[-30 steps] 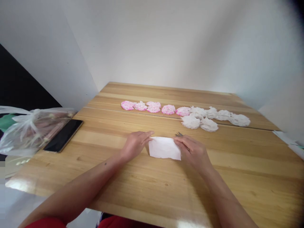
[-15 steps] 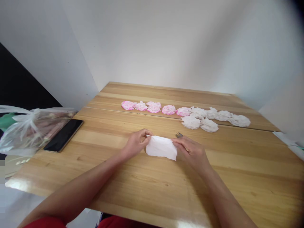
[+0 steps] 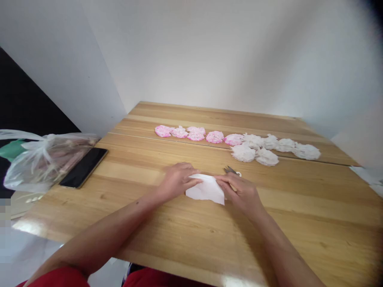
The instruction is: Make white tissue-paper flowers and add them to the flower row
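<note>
A small sheet of white tissue paper (image 3: 206, 189) is stretched between my two hands, just above the wooden table (image 3: 167, 243). My left hand (image 3: 179, 179) pinches its upper left edge, thumb lying over the front. At the upper right corner, my right hand (image 3: 237, 190) grips the paper between thumb and fingers. Just beyond the right hand lie scissors (image 3: 231, 170), their handles partly hidden behind it. Farther back sits a row of ruffled paper flowers: pink-tinged ones (image 3: 214, 136) on the left and white ones (image 3: 267, 156) on the right.
A black phone (image 3: 84, 167) lies near the table's left edge. Beside it is a clear plastic bag (image 3: 44, 163) with reddish and green contents. A pale wall (image 3: 215, 56) rises behind the table. White material (image 3: 368, 179) shows at the right edge.
My left hand has shifted right along the paper's top edge, its thumb now farther over the sheet. The paper has bent there. More of the scissors shows beyond my right hand.
</note>
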`<state>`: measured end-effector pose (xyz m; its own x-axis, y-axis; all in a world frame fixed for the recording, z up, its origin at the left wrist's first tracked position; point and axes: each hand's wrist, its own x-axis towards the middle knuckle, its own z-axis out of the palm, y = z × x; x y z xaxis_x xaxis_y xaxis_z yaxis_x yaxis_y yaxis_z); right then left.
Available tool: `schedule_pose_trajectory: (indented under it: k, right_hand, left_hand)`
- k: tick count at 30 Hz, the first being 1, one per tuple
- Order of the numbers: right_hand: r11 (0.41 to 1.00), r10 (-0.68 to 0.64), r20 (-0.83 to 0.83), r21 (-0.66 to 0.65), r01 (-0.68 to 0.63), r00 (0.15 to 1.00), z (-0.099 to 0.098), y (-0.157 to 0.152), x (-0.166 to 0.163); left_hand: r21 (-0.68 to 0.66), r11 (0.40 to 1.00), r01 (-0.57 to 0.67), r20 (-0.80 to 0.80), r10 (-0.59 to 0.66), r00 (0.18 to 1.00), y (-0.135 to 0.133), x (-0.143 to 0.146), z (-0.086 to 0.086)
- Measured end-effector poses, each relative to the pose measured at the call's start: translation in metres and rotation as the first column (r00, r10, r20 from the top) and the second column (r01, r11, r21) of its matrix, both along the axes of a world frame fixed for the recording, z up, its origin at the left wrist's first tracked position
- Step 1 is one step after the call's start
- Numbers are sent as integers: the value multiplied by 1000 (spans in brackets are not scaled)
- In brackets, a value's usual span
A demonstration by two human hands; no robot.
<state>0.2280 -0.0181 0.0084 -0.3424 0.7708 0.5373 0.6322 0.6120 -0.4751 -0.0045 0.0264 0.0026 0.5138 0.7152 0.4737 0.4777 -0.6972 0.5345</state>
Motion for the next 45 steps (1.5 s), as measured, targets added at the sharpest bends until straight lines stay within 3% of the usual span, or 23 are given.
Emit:
schedule_pose_trajectory:
  k: [3, 9, 13, 21, 26, 30, 33, 40, 45]
  right_hand:
    - [1000, 14, -7, -6, -14, 1000, 1, -1, -2]
    - [1000, 15, -11, -17, -15, 1000, 1, -2, -3]
    - [1000, 12, -6, -24, -12, 1000, -1, -2, -3]
    - [999, 21, -14, -29, -21, 1000, -2, -1, -4]
    - [997, -32, -51, -66, 29, 998, -2, -1, -4]
    - [971, -178, -185, -193, 142, 966, -5, 1, 1]
    - [941, -204, -273, -319, 112, 940, -7, 3, 5]
    - [910, -84, -142, -414, 18, 986, 1, 3, -5]
    - [904, -133, -150, -423, 58, 980, 5, 1, -12]
  left_hand:
    - [-19, 1000, 4, 44, -4, 999, -1, 1, -1]
    - [-241, 968, 66, 196, -18, 980, -1, 1, 2]
    - [-315, 946, 79, 194, -17, 981, -2, 1, 2]
    - [-244, 968, 51, 93, -29, 995, -2, 3, 0]
    - [-196, 979, 59, 159, -28, 987, -2, 3, 0]
    - [-263, 964, 48, 264, 23, 964, -3, 4, 2]
    - [-302, 953, 29, 314, 71, 947, -5, 5, 3]
    - [-243, 970, -17, 311, 94, 946, -6, 6, 6]
    - [-132, 990, -51, 214, 78, 974, -8, 6, 8]
